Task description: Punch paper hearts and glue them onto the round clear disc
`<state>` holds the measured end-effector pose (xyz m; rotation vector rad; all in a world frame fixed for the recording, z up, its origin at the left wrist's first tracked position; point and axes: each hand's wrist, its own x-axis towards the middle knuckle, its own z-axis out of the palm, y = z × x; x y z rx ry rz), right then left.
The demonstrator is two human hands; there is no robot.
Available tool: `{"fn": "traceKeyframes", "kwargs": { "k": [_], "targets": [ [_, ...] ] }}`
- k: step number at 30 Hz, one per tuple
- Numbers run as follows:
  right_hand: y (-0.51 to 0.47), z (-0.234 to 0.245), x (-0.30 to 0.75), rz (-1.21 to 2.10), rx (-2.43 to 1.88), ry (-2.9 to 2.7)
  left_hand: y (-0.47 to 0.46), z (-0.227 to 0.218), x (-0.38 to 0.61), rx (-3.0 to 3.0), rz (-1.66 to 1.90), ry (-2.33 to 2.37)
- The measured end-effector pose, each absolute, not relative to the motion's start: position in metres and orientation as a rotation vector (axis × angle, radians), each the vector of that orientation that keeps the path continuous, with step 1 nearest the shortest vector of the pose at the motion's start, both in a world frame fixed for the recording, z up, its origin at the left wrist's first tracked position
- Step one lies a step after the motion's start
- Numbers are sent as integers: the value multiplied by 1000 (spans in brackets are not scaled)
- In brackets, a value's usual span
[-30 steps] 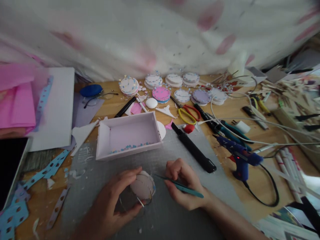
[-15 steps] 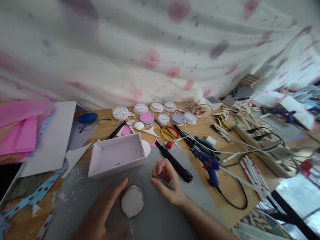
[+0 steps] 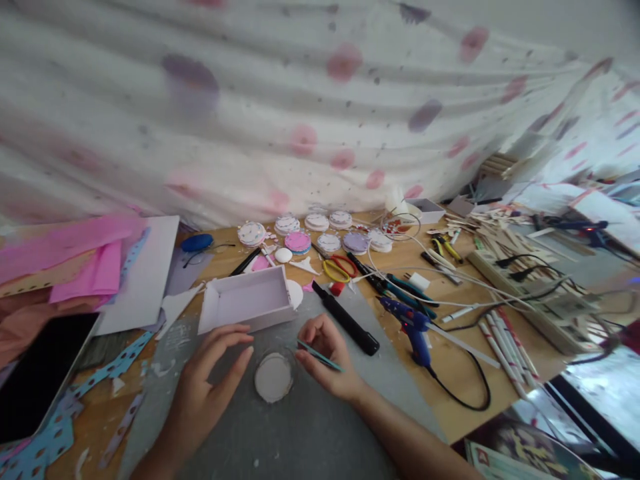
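A round white disc (image 3: 273, 378) lies on the grey mat (image 3: 280, 440), between my two hands. My left hand (image 3: 203, 380) hovers just left of it, thumb and fingers apart, holding nothing. In my right hand (image 3: 333, 343), to the disc's right, a thin teal pair of tweezers (image 3: 323, 358) is gripped between thumb and fingers. The disc's edge looks slightly uneven, and neither hand clearly touches it. Behind my left fingers stands an open pale lilac box (image 3: 273, 319).
Several decorated round pieces (image 3: 298, 243) sit along the back by the curtain (image 3: 310, 180). On the right are a blue glue gun (image 3: 413, 327), a black rod-like tool (image 3: 350, 325), pliers (image 3: 405, 293), scissors (image 3: 337, 268) and a power strip (image 3: 530, 300). A phone (image 3: 40, 373) lies left.
My left hand has lifted off the disc and moved up and left, its fingers spreading. The disc now sits apart from it. The view has shifted, showing more on the left.
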<state>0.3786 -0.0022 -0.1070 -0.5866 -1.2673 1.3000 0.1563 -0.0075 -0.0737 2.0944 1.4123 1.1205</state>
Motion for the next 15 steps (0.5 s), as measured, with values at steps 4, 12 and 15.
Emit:
{"fn": "traceKeyframes", "kwargs": {
  "k": [4,12,15],
  "targets": [
    [-4,-107,377,1298,-571,-1270,-5,-71,170,2104,1134,1403],
    [-9,-107,380,1291,-587,-1315,-4,-72,193,2107,1140,1343],
    [-8,-108,381,1264,-622,-1346,-3,-67,195,2120,1150,1328]
  ]
}}
